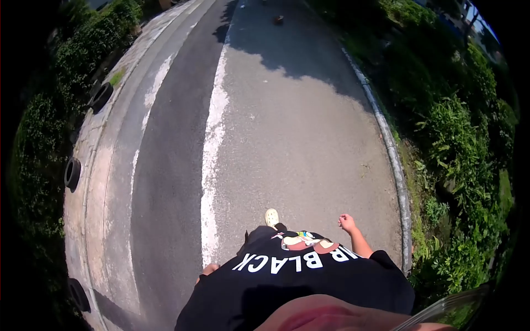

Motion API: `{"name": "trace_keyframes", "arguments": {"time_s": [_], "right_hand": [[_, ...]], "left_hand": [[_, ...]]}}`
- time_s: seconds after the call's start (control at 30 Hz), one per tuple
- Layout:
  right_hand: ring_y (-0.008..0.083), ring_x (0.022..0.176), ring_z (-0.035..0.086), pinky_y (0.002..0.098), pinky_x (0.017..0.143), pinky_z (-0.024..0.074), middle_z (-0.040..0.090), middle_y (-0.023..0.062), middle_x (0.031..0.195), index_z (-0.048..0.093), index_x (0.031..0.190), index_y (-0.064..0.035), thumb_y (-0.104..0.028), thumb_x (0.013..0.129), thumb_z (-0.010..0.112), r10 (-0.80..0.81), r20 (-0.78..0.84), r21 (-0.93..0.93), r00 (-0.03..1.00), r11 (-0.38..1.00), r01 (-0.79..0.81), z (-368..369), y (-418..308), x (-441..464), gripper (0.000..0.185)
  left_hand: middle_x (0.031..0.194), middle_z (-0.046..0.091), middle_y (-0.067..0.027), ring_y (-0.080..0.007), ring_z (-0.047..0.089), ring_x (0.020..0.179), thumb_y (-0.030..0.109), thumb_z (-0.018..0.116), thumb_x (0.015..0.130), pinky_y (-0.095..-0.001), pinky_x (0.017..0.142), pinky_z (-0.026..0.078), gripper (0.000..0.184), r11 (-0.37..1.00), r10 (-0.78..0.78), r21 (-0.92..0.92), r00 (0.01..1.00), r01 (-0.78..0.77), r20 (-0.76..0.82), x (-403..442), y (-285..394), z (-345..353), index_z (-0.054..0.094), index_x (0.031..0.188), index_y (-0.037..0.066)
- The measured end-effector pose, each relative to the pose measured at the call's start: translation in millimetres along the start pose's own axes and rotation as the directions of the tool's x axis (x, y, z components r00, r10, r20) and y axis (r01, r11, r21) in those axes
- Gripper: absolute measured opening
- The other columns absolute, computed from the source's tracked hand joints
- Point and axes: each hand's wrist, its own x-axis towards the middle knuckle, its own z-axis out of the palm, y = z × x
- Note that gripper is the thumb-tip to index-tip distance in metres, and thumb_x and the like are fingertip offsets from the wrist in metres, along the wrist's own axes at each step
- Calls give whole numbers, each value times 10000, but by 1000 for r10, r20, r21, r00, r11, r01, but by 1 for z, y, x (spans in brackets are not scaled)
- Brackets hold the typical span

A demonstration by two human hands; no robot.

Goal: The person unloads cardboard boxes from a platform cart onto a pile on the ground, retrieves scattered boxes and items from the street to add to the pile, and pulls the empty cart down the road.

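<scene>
Shirt (pixel 342 281), black with white letters and a cartoon print, sits between the hands. Right hand (pixel 346 222) looks loosely curled, its contents unclear; left hand (pixel 210 269) is partly hidden, grip uncertain. Sunlit grey road (pixel 309 138), white line (pixel 212 149), roadside tyres (pixel 69 175), green bushes (pixel 458 149).

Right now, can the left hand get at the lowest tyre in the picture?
Probably not: the left hand is down beside the black shirt, with the dark asphalt strip and pale strip between it and the tyre. Nothing solid seems to block it; just distance.
</scene>
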Motion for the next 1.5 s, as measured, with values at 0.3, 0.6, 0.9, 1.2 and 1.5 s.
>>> {"name": "trace_keyframes", "arguments": {"time_s": [0.3, 0.6, 0.9, 1.2, 1.5], "right_hand": [[255, 830, 679, 406, 660, 553, 686, 129, 944, 593, 1166, -13, -244, 891, 563, 636, 220, -287, 739, 766, -574, -3, -159, 115, 360], [279, 870, 689, 423, 722, 557, 686, 136, 981, 587, 1170, -9, -251, 891, 538, 465, 72, -129, 882, 881, -454, -32, -494, 524, 372], [135, 694, 633, 277, 584, 507, 673, 94, 898, 547, 1204, -15, -168, 937, 551, -353, 30, 99, 935, 932, 349, -26, -928, 908, 308], [284, 902, 686, 455, 757, 527, 673, 117, 996, 569, 1173, -63, -239, 921, 513, 431, 175, -231, 885, 892, -388, 2, -1025, 1059, 312], [222, 741, 648, 384, 633, 511, 661, 101, 823, 630, 956, -31, -203, 899, 522, 630, 184, -223, 754, 774, -592, -17, -1240, 1341, 212]], "left_hand": [[878, 664, -93, -162, 640, 739, 195, 578, 931, -317, 689, 520, 259, 473, 839, 131, 401, -871, -367, 37, 667, -252, 612, 1060, -28], [934, 689, -125, -228, 665, 792, 319, 579, 917, -372, 678, 521, 318, 879, 476, 35, 870, -476, -126, 91, 925, -381, 644, 1030, 29], [1005, 657, -132, -268, 668, 836, 218, 528, 909, -448, 684, 532, 263, 957, -172, -234, 985, 171, 14, 137, 1048, -516, 615, 1064, 24], [725, 661, -128, -210, 642, 590, 133, 571, 855, -394, 516, 530, 174, 950, 263, -87, 919, -300, -293, 218, 1567, -773, 671, 843, -9], [899, 668, -102, -170, 646, 741, 174, 561, 945, -328, 699, 545, 247, 401, 878, 141, 336, -905, -341, 170, 2131, -944, 610, 1084, -24]]}}
